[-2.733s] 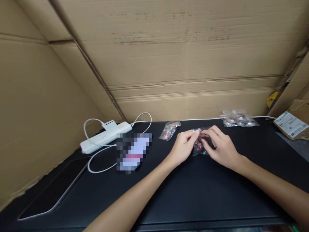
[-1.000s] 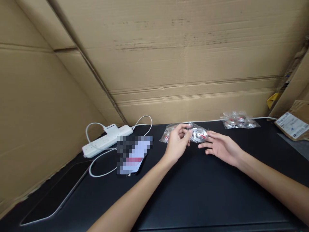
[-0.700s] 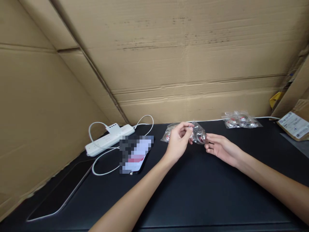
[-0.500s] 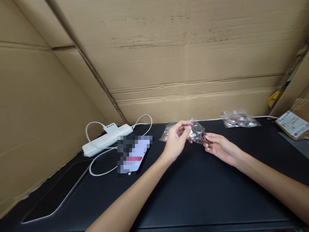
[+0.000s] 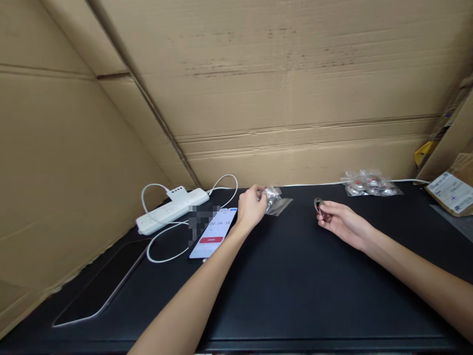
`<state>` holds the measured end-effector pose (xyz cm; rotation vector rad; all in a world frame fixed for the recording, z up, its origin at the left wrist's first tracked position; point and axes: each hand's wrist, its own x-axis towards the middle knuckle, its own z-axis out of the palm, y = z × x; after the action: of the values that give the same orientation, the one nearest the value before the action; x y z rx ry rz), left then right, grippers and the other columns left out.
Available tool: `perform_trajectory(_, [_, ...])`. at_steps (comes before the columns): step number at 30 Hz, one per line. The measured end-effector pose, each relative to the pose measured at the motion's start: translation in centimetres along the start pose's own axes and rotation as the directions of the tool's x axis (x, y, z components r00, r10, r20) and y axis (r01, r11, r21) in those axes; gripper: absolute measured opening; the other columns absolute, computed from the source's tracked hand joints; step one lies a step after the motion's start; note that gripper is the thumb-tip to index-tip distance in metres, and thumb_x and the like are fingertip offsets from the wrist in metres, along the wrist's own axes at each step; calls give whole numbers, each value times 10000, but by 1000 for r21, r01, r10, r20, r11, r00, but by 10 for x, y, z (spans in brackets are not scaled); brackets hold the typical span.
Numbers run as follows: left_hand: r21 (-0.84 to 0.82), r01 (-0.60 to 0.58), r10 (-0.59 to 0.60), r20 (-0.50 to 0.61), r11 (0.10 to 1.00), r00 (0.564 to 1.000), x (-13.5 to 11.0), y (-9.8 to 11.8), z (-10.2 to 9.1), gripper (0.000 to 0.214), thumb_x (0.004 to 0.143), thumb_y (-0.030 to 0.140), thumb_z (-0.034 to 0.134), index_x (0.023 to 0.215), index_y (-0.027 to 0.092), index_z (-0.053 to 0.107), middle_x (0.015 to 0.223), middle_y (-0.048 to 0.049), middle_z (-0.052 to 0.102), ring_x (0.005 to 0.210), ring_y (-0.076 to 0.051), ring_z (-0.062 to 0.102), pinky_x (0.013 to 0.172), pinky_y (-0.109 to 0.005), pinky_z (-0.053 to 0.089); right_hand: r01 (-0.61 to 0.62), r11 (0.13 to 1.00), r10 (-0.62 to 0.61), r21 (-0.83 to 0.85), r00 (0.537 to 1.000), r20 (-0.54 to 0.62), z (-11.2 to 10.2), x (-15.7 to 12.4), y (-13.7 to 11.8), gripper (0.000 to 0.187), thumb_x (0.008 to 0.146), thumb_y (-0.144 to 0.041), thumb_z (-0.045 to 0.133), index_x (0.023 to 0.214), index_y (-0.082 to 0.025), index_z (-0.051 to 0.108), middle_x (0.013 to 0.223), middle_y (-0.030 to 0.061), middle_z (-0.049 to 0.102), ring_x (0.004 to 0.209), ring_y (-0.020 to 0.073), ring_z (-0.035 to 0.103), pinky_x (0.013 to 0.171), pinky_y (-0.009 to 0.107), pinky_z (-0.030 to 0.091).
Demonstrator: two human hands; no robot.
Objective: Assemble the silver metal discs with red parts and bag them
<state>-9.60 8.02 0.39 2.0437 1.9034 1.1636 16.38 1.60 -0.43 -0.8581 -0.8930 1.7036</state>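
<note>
My left hand (image 5: 251,207) is closed on a small crumpled clear plastic bag (image 5: 275,198) at the back of the black table (image 5: 295,291), just right of a phone (image 5: 213,232). My right hand (image 5: 338,222) is further right, its fingers pinched on a small round silver piece with a red mark (image 5: 318,204), held a little above the tabletop. The two hands are well apart.
A white power strip (image 5: 172,210) with white cables lies at the back left. A heap of bagged round pieces (image 5: 367,183) sits at the back right. A brown parcel with a white label (image 5: 451,186) is at the far right. Cardboard walls (image 5: 258,98) enclose the table.
The hands, together on one bag before, have separated. My left hand carried the clear bag left toward the phone; my right hand now holds a round piece out of the bag.
</note>
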Motion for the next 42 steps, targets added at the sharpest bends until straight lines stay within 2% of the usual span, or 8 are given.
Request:
perform_trajectory(8, [174, -192, 207, -70, 966, 976, -11, 14, 0, 221, 863, 292, 552, 943, 149, 700, 970, -156, 660, 1019, -344, 569, 922, -462, 444, 43, 997, -38, -66, 997, 71, 5, -4, -2, 189, 778, -289, 782, 867, -157, 680, 828, 31, 629, 697, 129, 567, 652, 282, 495])
perform_trajectory(11, [-66, -267, 269, 20, 961, 963, -22, 34, -3, 208, 901, 317, 544, 956, 175, 687, 912, -93, 681, 892, -262, 618, 840, -394, 478, 82, 993, -72, -90, 992, 107, 9, -7, 0, 202, 782, -290, 788, 883, -154, 678, 845, 31, 637, 684, 115, 553, 611, 263, 471])
perform_trajectory(16, [-572, -99, 353, 353, 814, 867, -48, 65, 3, 268, 942, 407, 533, 1006, 181, 663, 807, -45, 702, 687, -168, 649, 636, -280, 498, 133, 977, -110, -168, 984, 139, 13, -9, 4, 243, 778, -306, 801, 956, -187, 687, 863, 14, 652, 738, 127, 601, 656, 285, 511])
perform_trajectory(25, [-633, 104, 266, 461, 767, 847, -48, 56, 19, 218, 897, 353, 595, 900, 142, 648, 718, -32, 671, 548, -119, 601, 550, -233, 466, 161, 891, -123, -424, 986, 116, -3, 0, -4, 331, 765, -424, 786, 943, -159, 701, 845, 59, 710, 711, 188, 697, 708, 371, 589])
perform_trajectory(28, [-540, 55, 262, 491, 840, 830, -47, 55, 17, 203, 889, 325, 589, 868, 142, 674, 733, -43, 696, 567, -127, 601, 560, -236, 453, 333, 655, -334, -679, 933, 135, -14, 4, -9, 265, 795, -434, 746, 833, -174, 707, 780, 48, 693, 692, 207, 687, 705, 398, 582])
perform_trajectory(33, [-331, -131, 292, 505, 935, 812, -52, 58, 14, 209, 881, 270, 555, 880, 161, 732, 681, -30, 687, 596, -146, 589, 560, -243, 392, 531, -41, -476, -847, 735, 483, -28, 6, -13, 145, 893, -291, 656, 837, -240, 779, 1009, 80, 696, 922, 241, 640, 839, 424, 524])
perform_trajectory(37, [-275, -176, 298, 505, 945, 810, -53, 59, 12, 227, 885, 265, 533, 907, 166, 736, 651, -16, 671, 564, -140, 565, 547, -244, 367, 587, -200, -305, -784, 723, 619, -27, 3, -15, 140, 898, -303, 664, 956, -262, 785, 1075, 88, 669, 996, 244, 597, 856, 413, 521])
perform_trajectory(42, [-232, -203, 297, 514, 951, 805, -50, 60, 9, 245, 879, 248, 519, 917, 162, 746, 689, -34, 694, 605, -159, 594, 575, -256, 389, 599, -211, -189, -773, 751, 633, -16, -6, -19, 144, 876, -348, 683, 910, -239, 771, 1047, 85, 671, 969, 239, 593, 841, 401, 524])
